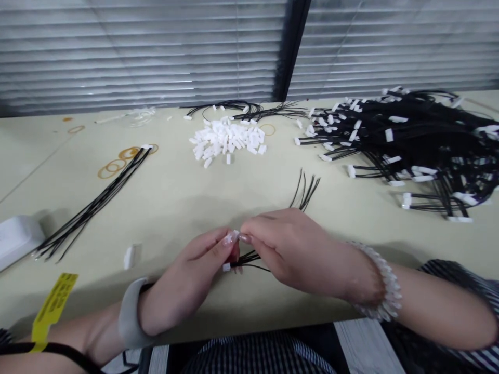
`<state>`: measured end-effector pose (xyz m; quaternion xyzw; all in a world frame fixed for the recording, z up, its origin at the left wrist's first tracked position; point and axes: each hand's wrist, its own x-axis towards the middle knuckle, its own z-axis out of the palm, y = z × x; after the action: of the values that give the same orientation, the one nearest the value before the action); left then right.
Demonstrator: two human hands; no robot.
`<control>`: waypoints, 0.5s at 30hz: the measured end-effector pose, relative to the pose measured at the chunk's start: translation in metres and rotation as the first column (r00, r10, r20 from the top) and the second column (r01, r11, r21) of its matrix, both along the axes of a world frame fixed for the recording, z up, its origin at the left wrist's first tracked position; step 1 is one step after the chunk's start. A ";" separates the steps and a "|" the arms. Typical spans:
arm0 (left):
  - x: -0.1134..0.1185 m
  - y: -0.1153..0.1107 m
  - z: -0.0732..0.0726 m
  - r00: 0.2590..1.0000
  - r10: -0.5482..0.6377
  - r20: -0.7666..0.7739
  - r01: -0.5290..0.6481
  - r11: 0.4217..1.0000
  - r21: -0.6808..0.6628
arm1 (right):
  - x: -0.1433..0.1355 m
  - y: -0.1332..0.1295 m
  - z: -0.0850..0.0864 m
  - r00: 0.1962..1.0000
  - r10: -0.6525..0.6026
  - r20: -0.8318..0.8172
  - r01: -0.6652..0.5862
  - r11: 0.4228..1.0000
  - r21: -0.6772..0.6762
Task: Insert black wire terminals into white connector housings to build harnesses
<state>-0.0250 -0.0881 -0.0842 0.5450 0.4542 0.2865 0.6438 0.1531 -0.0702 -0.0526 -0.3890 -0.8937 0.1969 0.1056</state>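
Observation:
Low in the middle of the head view, my left hand [191, 272] pinches a small white connector housing [236, 234] between thumb and forefinger. My right hand [304, 254] meets it there, thumb and finger pressed together on a black wire, mostly hidden by the fingertips. Several thin black wires [249, 257] run beneath the right hand, and their loose ends [307, 193] stick out beyond it. Another white connector [226, 267] sits at the near end of these wires, below my left fingertips. Whether the pinched wire enters the housing cannot be made out.
A heap of white housings [230, 139] lies ahead. Black wire harnesses with white connectors [390, 137] are piled on the right. Leftward lie a wire bundle [105, 197], rubber bands [111, 169], a single white piece [128, 258] and a white device [19, 236]. Blinds [156, 52] stand behind.

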 end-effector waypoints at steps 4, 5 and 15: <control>0.003 0.000 0.006 0.993 -0.004 -0.117 0.013 0.997 0.075 | 0.000 -0.003 0.000 1.000 0.001 0.018 -0.002 1.000 0.032; 0.004 0.001 0.006 0.992 -0.002 -0.126 0.012 0.997 0.080 | 0.000 -0.004 -0.001 1.000 0.001 0.023 -0.002 0.999 0.034; 0.005 0.006 0.003 0.996 0.079 -0.033 -0.080 0.997 -0.018 | 0.000 -0.002 -0.004 1.000 0.004 0.010 -0.005 1.000 0.009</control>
<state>-0.0196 -0.0820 -0.0811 0.5247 0.4886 0.2988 0.6299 0.1529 -0.0725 -0.0563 -0.3874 -0.8960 0.1911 0.1027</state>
